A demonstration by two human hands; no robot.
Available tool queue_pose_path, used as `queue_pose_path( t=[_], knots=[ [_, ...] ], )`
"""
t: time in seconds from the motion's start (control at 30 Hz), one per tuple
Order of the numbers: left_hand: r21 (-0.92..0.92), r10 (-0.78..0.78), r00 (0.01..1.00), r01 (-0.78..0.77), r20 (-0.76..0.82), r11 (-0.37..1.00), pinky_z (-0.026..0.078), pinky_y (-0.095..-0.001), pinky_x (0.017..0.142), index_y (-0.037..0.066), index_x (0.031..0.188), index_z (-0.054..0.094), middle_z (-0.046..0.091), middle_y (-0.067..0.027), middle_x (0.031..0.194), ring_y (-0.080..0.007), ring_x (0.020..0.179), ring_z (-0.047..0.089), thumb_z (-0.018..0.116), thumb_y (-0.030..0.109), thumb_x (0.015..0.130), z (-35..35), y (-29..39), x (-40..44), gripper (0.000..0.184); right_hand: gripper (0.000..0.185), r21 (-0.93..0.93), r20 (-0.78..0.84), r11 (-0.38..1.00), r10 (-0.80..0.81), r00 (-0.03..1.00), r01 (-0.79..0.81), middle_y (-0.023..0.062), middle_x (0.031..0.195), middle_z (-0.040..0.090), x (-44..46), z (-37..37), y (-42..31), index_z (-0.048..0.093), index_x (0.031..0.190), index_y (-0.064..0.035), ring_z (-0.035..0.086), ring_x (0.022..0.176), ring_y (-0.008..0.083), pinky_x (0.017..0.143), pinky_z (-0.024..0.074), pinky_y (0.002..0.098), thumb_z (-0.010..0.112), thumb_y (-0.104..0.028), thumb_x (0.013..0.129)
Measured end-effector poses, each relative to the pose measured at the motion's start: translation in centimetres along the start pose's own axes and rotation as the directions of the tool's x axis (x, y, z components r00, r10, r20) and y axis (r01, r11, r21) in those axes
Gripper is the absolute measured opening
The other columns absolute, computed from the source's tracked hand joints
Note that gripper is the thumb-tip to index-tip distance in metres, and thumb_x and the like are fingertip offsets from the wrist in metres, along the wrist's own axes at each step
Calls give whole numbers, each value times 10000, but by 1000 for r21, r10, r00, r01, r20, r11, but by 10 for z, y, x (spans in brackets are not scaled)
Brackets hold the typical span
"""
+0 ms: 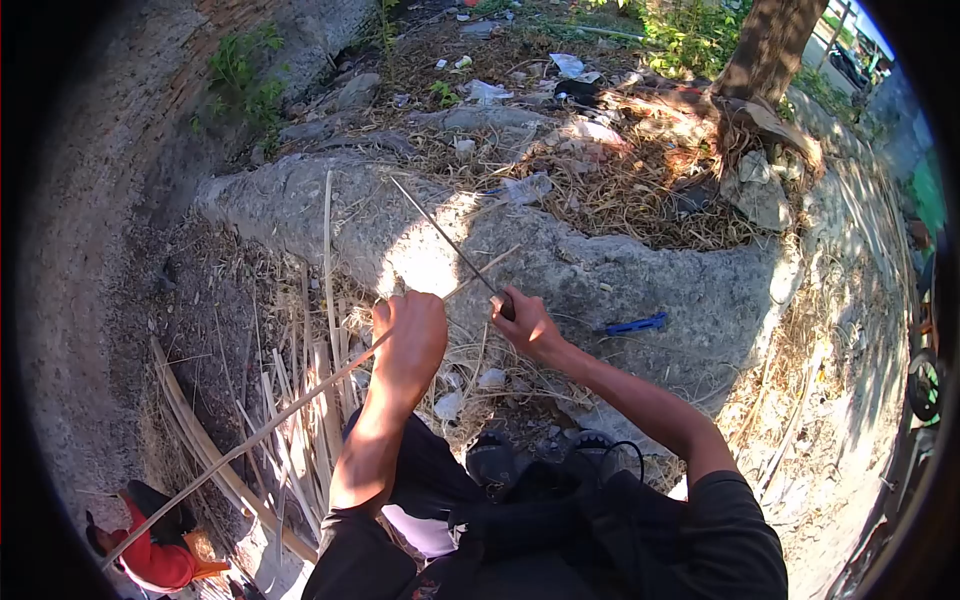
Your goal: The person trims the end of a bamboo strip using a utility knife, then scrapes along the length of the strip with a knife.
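My left hand is closed around a long, thin bamboo strip. The strip slants from the lower left up through the fist, and its far end sticks out beyond the knuckles. My right hand grips the dark handle of a knife, whose long narrow blade points up and to the left. In this view the blade crosses the strip's far end; whether they touch I cannot tell. To the right of my right hand, a slim blue object lies on the stone ledge.
Several split bamboo pieces lie and lean at the left. A tree trunk rises at the upper right, with dry litter around its base. A person in a red top is at the lower left. My shoes stand below the ledge.
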State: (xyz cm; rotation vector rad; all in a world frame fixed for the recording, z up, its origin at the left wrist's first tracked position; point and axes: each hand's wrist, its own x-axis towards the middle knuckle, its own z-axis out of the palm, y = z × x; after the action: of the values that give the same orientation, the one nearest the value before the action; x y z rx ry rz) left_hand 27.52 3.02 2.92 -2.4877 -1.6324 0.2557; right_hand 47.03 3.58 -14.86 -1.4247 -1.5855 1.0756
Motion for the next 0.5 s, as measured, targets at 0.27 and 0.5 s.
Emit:
queue_pose_path(
  t=[0.27,0.5],
  knots=[
    [-156,-22,995,7,-95,988,569,-554,774,-10,835,759,753,-256,873,-449,859,749,605,57,862,-16,0,0,170,300,-37,-5,999,-28,1000,28,278,759,659,-10,-5,14,571,1076,12,669,675,479,641,507,528,722,-215,952],
    [-151,-69,997,75,46,986,560,-537,741,11,857,756,738,-216,882,-420,838,738,592,67,907,-8,-16,12,181,319,-54,-24,997,-54,998,52,272,723,641,-8,2,3,551,1075,-2,656,673,509,628,501,550,737,-224,940]
  ],
)
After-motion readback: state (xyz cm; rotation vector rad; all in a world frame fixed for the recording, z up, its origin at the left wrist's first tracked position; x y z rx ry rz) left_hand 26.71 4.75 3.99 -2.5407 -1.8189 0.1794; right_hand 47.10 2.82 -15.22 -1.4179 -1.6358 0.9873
